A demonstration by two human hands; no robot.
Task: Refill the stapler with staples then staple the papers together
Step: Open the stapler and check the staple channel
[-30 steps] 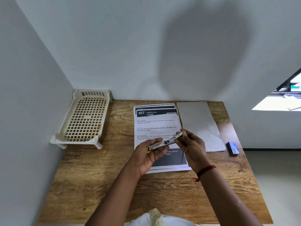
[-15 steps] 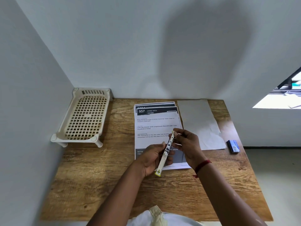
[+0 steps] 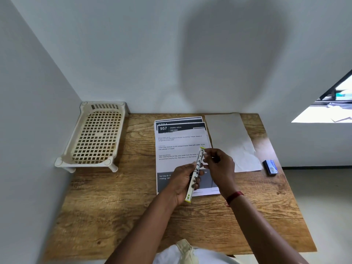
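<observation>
stapler [image 3: 195,174] over papers [image 3: 177,149] — left hand [image 3: 182,181] grip wraps body, right hand [image 3: 221,166] pinches tip

A slim white stapler [image 3: 196,173] with yellow-green ends and black markings is held in the air over the papers [image 3: 181,143], its length running from near to far and leaning slightly right. Its near half is gripped by the left hand [image 3: 182,181] and its far end is pinched by the right hand [image 3: 219,166]. The papers, printed sheets with dark headers, are stacked flat and slightly fanned on the table [image 3: 114,206]. A blank sheet [image 3: 228,138] lies just right of them, and a small blue box [image 3: 270,167] farther right
</observation>
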